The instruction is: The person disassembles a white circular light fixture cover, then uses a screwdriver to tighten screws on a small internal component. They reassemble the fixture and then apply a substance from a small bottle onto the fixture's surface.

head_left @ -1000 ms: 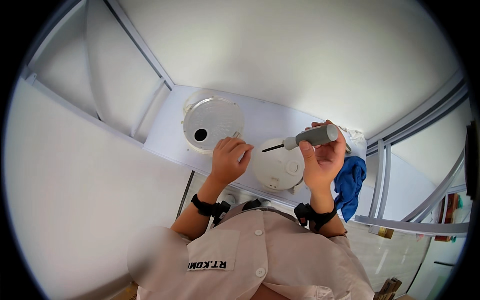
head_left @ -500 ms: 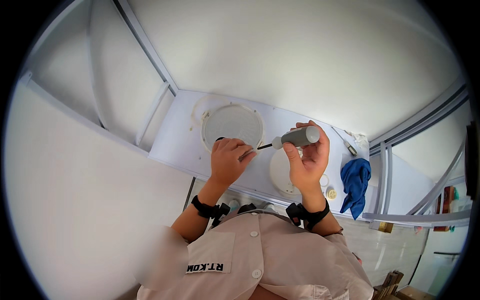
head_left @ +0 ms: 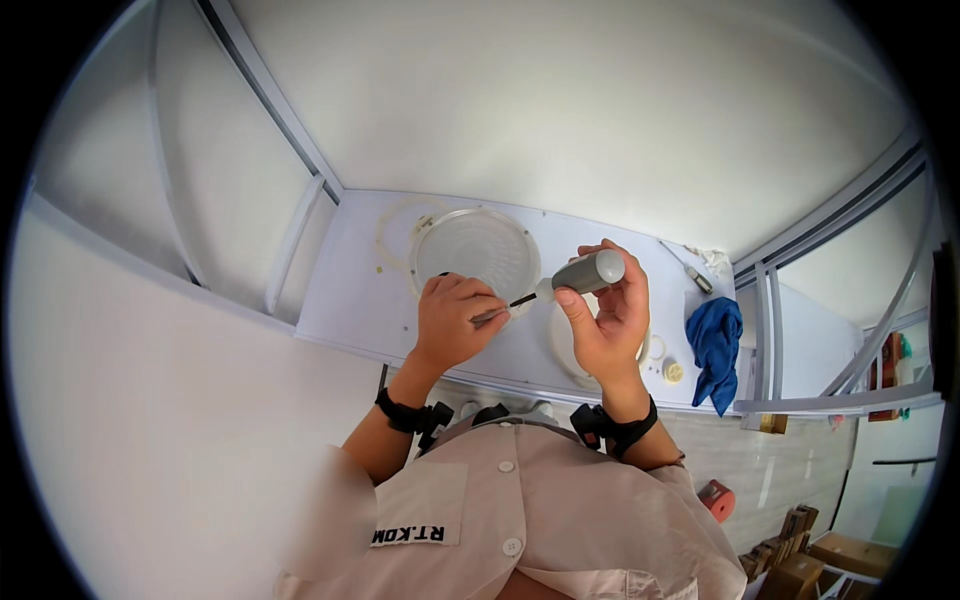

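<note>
My right hand (head_left: pixel 618 325) is closed round a grey-handled screwdriver (head_left: pixel 590 271), thumb along the near side of the handle. Its dark shaft points left, to the fingertips of my left hand (head_left: pixel 452 322). Those fingers pinch a slim grey metal piece (head_left: pixel 487 318), mostly covered by the hand; whether the screwdriver's tip touches it I cannot tell. Behind my left hand lies a round white panel with a rim (head_left: pixel 475 240) on the table. A second round white part (head_left: pixel 565 345) lies partly hidden under my right hand.
On the white table (head_left: pixel 340 290), a thin pale ring (head_left: pixel 388 225) lies left of the panel. To the right are a small yellowish round part (head_left: pixel 673 372), another screwdriver (head_left: pixel 698 280), a crumpled white wrapper (head_left: pixel 715 260) and a blue cloth (head_left: pixel 714 345). Metal frame posts (head_left: pixel 768 335) stand at the right end.
The screwdriver and my right hand have shifted slightly left, and the shaft is now closer to my left fingers. The table's contents appear a little farther right in the view.
</note>
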### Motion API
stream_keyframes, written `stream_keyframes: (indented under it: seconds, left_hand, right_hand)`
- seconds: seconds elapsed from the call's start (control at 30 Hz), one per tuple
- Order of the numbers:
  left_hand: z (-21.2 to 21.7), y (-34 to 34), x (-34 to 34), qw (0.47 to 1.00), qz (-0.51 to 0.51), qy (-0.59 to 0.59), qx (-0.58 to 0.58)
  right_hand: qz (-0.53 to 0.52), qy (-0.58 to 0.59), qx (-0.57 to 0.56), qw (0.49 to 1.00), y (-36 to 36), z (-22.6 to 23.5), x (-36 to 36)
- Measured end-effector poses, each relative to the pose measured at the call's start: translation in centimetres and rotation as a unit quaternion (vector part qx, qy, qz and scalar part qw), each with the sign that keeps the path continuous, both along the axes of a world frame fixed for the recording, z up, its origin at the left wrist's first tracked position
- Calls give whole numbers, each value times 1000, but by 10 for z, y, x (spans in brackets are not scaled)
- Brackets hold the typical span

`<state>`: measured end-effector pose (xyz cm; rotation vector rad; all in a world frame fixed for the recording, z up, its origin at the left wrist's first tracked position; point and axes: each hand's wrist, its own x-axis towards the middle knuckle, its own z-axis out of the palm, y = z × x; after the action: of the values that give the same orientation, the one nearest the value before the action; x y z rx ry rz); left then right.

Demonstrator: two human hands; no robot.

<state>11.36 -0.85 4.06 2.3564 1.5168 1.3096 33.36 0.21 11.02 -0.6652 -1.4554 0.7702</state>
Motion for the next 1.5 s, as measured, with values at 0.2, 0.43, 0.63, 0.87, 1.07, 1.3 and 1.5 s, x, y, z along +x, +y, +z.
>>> stream_keyframes:
  seconds: [0.2,0.43,0.63,0.87,1.07,1.3,1.5]
  left_hand:
    - [2,1,-11,999,-31,-6,-1]
    - [0,3,-21,999,-55,-2,-2]
    - [-3,4,-24,998,-68,-1,7]
    - [-5,4,-24,998,-67,5,17]
    - [-6,3,-24,998,-63,2,21]
    - [-6,2,-25,998,-64,0,20]
    - [-7,1,-25,998,-61,2,10]
  right_hand:
    - [-4,-15,18,1000,-1,-1,-13]
    - [-30,-28,52,998,-5,2,-24]
    - [-51,-39,69,996,-9,3,-27]
    - [-65,-51,71,994,-15,6,-30]
    - [-82,-66,75,992,-17,3,-31]
    - [-95,-50,75,991,-18,-1,-34]
    - [-108,-125,95,982,-15,-1,-33]
